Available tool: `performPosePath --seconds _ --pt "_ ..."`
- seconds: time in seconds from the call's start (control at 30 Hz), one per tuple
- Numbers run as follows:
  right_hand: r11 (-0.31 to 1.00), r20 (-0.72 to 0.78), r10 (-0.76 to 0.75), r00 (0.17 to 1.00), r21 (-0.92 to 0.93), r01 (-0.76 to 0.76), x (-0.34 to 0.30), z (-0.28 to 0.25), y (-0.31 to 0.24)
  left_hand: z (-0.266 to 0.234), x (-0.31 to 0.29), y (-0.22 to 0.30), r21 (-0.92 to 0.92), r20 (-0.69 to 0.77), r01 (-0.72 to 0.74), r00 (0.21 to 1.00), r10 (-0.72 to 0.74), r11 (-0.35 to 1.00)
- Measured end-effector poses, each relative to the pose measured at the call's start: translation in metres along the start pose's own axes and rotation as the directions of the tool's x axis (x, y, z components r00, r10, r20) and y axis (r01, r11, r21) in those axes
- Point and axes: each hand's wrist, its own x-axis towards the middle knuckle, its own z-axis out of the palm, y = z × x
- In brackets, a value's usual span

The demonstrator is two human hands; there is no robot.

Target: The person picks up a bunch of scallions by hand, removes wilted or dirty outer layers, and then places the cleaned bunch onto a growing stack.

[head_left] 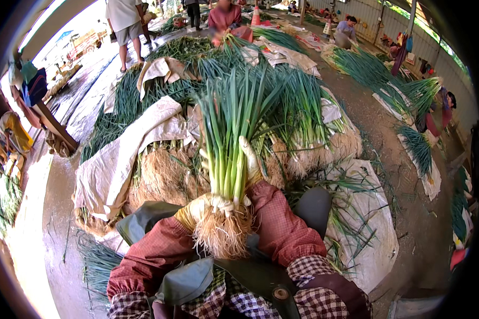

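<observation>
A bunch of green onions (228, 165) stands upright in front of me, its dark green leaves up and its bushy pale roots hanging down. My left hand (201, 208), in a pale glove, is wrapped around the white stems just above the roots. Higher up, my gloved right hand (252, 164) grips the bunch from its right side and from behind, with fingertips showing at the left edge of the stalks. Part of that hand is hidden by the stalks. Red checked sleeves cover both forearms.
Behind the bunch lies a large heap of green onions (303, 106), partly under pale cloth sacks (133, 143). Loose leaves lie on a white sheet (375, 234) at right, and more leaves (98, 266) at lower left. Several people work farther off, near other piles (362, 66).
</observation>
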Motion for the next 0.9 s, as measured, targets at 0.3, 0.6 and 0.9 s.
performPosePath --seconds 0.3,0.6,0.9 --pt "0.894 -0.147 -0.419 0.896 -0.241 0.379 -0.005 -0.017 -0.063 0.091 0.017 0.029 -0.988 -0.149 -0.154 0.982 -0.119 -0.03" --pt "0.715 -0.513 -0.681 0.523 -0.311 0.626 -0.018 -0.11 -0.156 0.07 -0.078 0.095 -0.169 -0.586 -0.412 0.773 0.245 0.895" --pt "0.599 -0.601 -0.761 0.245 -0.505 0.621 0.017 -0.083 -0.103 0.011 -0.017 0.003 0.099 -0.51 0.436 0.794 -0.331 0.894"
